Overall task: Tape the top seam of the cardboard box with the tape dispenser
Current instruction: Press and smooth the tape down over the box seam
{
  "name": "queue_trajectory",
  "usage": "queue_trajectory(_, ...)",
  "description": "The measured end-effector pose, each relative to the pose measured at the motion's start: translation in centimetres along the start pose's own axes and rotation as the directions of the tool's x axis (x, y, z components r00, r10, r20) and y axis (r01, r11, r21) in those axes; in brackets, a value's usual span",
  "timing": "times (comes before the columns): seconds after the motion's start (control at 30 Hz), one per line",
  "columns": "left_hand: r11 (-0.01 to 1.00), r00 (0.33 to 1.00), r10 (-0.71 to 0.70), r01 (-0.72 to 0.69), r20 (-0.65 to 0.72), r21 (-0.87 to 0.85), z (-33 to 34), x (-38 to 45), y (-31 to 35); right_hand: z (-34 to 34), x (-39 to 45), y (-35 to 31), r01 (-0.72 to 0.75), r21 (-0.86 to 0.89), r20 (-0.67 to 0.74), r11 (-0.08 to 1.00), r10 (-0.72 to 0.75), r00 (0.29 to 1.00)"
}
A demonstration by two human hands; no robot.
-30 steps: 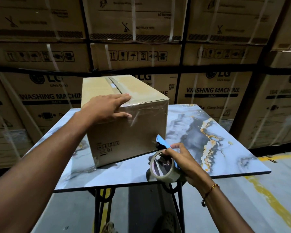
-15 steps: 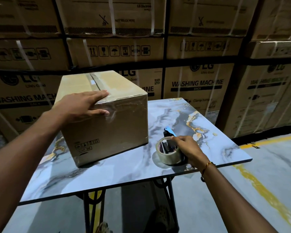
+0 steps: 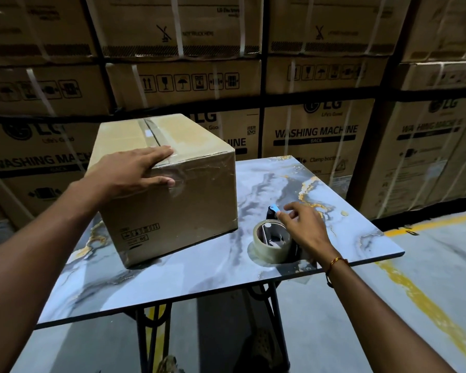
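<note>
Left hand (image 3: 131, 172): flat, fingers spread on near top edge of brown taped cardboard box (image 3: 167, 189), frame centre.
Right hand (image 3: 303, 227): fingers loosely apart over clear-roll black tape dispenser (image 3: 273, 238) lying on marbled tabletop (image 3: 334, 200), holding nothing.

dim warehouse light, soft glare on the glossy table (image 3: 199, 278), wide-angle bending at edges

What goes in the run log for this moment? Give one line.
left hand: flat on cardboard box | right hand: open over tape dispenser on table | seam: taped

One box (image 3: 172, 189), one tape dispenser (image 3: 273, 242), two hands (image 3: 127, 175).
</note>
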State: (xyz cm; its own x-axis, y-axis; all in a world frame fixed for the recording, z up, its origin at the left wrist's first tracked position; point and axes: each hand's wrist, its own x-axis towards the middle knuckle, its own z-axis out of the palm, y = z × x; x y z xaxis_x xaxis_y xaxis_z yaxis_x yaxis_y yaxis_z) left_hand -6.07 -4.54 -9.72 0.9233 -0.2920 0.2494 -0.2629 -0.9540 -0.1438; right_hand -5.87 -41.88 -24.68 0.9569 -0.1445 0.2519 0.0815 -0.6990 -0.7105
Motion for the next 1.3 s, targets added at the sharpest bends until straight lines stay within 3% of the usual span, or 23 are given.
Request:
queue_trajectory(0.1,1.0,1.0,0.005,-0.005,0.029,-0.01,-0.1,0.0,-0.3,-0.6,0.2,-2.4,0.115,0.083,-0.033,0.99,-0.112,0.993)
queue_trajectory(0.27,0.999,0.999,0.034,-0.033,0.033,-0.016,-0.2,-0.1,-0.8,1.0,0.0,-8.8,0.203,0.359,0.108,0.911,-0.256,0.961)
queue_trajectory(0.37,0.999,0.999,0.037,-0.037,0.032,-0.017,-0.3,-0.1,-0.7,2.4,-0.4,-13.3,0.11,0.536,0.259,0.837,-0.287,0.922)
queue_trajectory(0.53,0.999,0.999,0.049,-0.049,0.02,-0.017,-0.2,0.0,-0.7,5.3,-0.3,-17.2,-0.137,0.599,0.467,0.789,-0.206,0.86)
queue_trajectory(0.67,0.999,0.999,0.052,-0.052,0.016,-0.006,-0.1,0.1,-0.8,6.2,-0.4,-17.5,-0.205,0.674,0.442,0.71,-0.166,0.881)
queue_trajectory(0.9,0.999,0.998,0.047,-0.048,0.034,0.026,0.0,0.2,-0.9,6.9,-1.0,-17.2,-0.071,0.688,0.318,0.723,-0.212,0.924)
queue_trajectory(1.3,0.989,0.958,0.103,-0.071,0.268,-0.126,-1.3,1.1,-1.4,7.4,-1.7,-17.3,-0.098,0.715,0.272,0.692,-0.146,0.951)
